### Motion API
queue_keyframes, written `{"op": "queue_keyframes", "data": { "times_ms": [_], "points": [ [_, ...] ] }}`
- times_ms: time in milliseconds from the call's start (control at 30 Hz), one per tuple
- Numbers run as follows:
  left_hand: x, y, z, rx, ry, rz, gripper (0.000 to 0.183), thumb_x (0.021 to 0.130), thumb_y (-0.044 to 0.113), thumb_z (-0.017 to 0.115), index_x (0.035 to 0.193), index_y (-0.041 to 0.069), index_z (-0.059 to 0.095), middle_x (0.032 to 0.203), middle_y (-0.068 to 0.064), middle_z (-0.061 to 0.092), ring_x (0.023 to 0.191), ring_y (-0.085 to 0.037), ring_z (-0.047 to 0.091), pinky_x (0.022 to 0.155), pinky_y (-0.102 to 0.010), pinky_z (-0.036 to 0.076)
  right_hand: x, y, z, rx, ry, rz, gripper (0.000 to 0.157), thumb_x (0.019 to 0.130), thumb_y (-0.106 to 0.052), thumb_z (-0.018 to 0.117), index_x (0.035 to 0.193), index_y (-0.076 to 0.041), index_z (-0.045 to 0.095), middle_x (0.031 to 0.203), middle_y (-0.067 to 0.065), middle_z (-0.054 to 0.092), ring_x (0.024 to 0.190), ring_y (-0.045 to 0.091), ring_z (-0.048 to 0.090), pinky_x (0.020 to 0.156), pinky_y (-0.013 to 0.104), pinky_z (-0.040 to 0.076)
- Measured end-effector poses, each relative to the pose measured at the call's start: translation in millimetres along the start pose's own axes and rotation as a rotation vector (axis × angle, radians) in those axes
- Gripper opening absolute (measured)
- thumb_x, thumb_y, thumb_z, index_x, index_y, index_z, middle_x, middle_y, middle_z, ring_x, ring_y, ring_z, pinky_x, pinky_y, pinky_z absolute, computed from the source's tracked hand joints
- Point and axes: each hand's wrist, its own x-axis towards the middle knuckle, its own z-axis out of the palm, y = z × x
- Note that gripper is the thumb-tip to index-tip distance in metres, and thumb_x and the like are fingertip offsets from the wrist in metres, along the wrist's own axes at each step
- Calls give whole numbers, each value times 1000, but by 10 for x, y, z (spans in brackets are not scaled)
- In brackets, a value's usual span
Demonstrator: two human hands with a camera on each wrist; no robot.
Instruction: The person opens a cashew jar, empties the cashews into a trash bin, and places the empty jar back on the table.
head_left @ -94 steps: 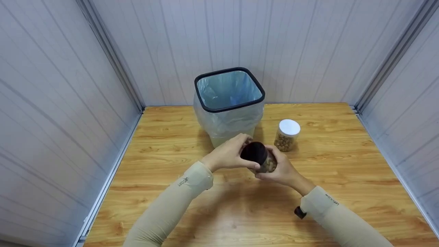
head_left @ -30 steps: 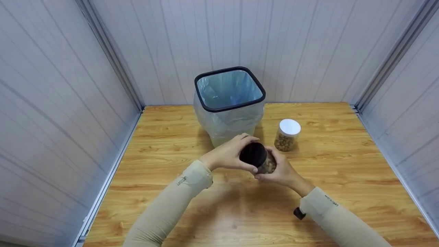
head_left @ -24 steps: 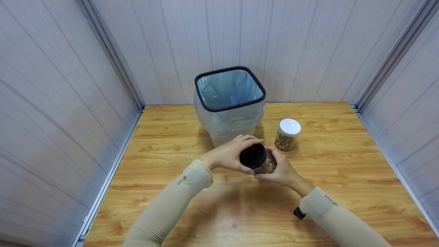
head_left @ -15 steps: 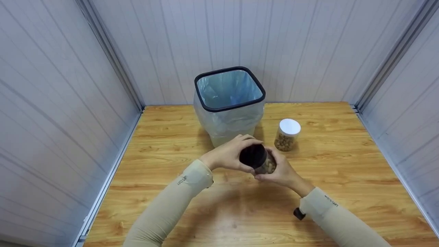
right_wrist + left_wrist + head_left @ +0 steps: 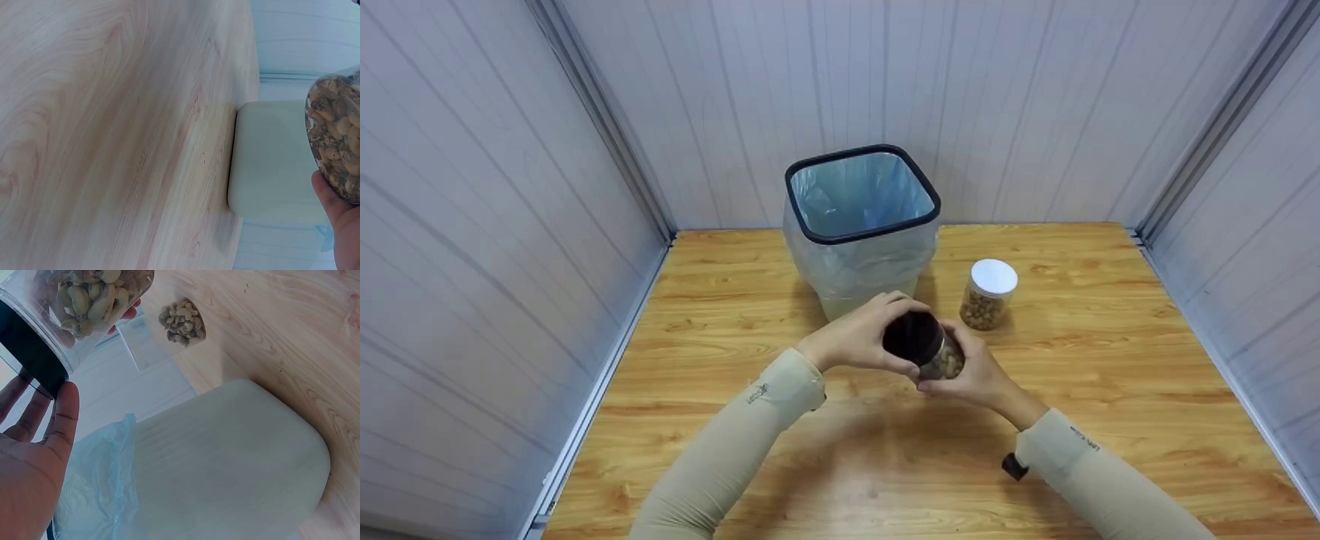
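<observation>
A clear jar of nuts, seemingly cashews, is held tilted above the tabletop, its black lid facing up and left. My left hand grips the lid, thumb on the near edge and fingers over the far edge. My right hand holds the jar's body from the right. In the left wrist view, the left fingers lie against the dark lid, with nuts visible through the jar wall. From the right wrist, nuts fill the jar's base, beside the right hand.
Behind my hands stands a bin lined with a pale blue bag under a dark rim. Another jar of nuts, with a white lid, stands right of it. White panel walls border the wooden table behind and at both sides.
The left thumb and fingers have shifted slightly along the black lid's edge, forward and then a little back. Jar, right hand and bin have stayed nearly in place.
</observation>
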Motion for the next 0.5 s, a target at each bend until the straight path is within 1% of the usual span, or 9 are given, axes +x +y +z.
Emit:
{"op": "queue_keyframes", "data": {
  "times_ms": [200, 400, 500],
  "points": [
    [-1, 5, -8, -1, 0, -6, 88, 81, 40, 95, 154, 12, 56, 143, -6, 61, 129, -23, 57, 114, -40, 51, -1, -8, -3, -2, 2, 2, 85, 74, -11, 100, 147, -4, 57, 137, 12, 69, 119, 12, 64, 101, 23, 53],
    [-13, -9, -39, -13, 13, -5, 85, 83, 39, 93, 154, 11, 56, 144, -8, 61, 132, -25, 57, 117, -42, 50, -18, 11, -7, -24, 5, 3, 86, 72, -12, 101, 145, 0, 57, 135, 12, 69, 118, 12, 64, 100, 23, 54],
    [-22, -26, -67, -13, 28, -8, 85, 82, 39, 94, 153, 10, 57, 145, -8, 61, 134, -25, 57, 118, -43, 49, -24, 23, -10, -12, 3, 11, 85, 72, -9, 101, 144, 0, 58, 133, 13, 69, 116, 11, 65, 98, 23, 55]
  ]
}}
